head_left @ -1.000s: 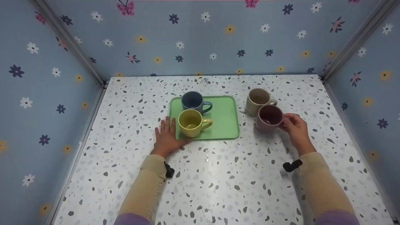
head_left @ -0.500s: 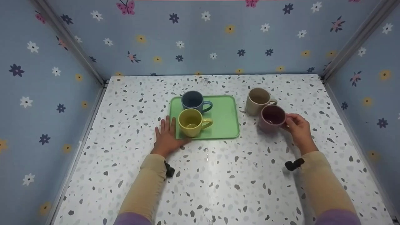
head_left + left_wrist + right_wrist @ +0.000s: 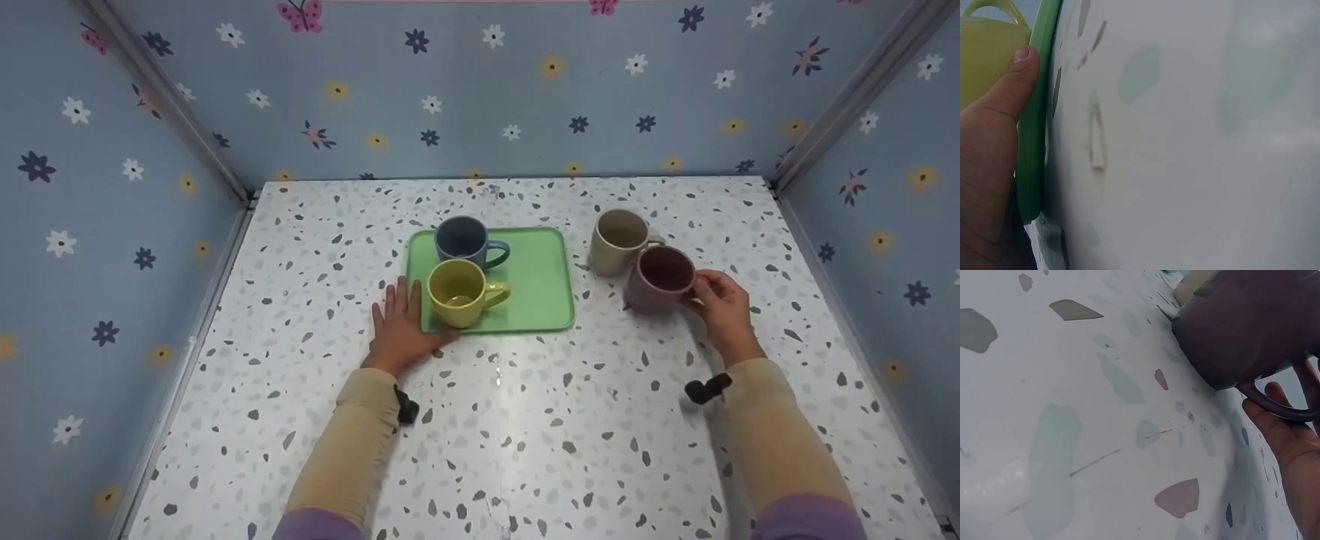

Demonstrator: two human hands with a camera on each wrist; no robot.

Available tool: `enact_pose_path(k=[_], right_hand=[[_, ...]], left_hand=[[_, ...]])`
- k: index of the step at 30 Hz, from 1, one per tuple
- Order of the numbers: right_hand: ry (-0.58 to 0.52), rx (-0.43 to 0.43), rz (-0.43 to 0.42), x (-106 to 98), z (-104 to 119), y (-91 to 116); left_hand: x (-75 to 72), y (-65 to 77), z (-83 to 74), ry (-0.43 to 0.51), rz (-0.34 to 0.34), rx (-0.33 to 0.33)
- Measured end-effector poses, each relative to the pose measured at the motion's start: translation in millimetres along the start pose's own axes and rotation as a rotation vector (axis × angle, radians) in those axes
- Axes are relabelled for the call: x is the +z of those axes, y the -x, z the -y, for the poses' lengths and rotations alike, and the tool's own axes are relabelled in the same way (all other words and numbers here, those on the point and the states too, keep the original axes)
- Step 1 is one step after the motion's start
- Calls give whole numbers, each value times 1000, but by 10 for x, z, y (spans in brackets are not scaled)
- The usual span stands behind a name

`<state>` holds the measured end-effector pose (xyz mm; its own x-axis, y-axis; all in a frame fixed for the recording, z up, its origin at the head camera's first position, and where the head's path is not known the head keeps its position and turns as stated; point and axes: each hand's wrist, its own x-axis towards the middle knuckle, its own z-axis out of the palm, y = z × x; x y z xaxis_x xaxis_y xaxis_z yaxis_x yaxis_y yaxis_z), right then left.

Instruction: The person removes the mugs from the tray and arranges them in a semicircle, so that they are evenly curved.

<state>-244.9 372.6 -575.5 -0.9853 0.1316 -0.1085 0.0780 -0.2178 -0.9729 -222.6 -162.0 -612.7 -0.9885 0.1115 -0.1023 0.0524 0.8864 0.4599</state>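
My right hand [image 3: 726, 313] holds the handle [image 3: 1275, 406] of a maroon mug [image 3: 651, 294] at the right side of the table. Whether that mug touches the table is hard to tell. Just behind it, to the left, stands a beige mug [image 3: 611, 259], its handle partly hidden. A green tray [image 3: 538, 279] lies at the middle, bearing a blue mug [image 3: 463, 244] and, in front, a yellow mug [image 3: 457, 296], handles pointing right. My left hand [image 3: 401, 334] rests with spread fingers at the tray's front left corner; its thumb [image 3: 1019, 73] lies on the tray edge.
The speckled white table [image 3: 525, 435] reaches back to a blue flowered wall [image 3: 487, 90]. More flowered panels rise on the left and right. A black wrist device [image 3: 707, 388] sits on each sleeve.
The maroon mug has shifted a little to the right with my right hand, away from the tray. My left hand, the tray and the other mugs have stayed put.
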Motion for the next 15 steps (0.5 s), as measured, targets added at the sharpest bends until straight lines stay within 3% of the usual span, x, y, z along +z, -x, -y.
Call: enact_pose_path(k=[5,15], right_hand=[[-16,-15,-7,-4,-14,-29],[6,50,-22,22,68,-37]], left_hand=[[2,2,0,4,4,-8],[-15,8,-16,2,2,-4]])
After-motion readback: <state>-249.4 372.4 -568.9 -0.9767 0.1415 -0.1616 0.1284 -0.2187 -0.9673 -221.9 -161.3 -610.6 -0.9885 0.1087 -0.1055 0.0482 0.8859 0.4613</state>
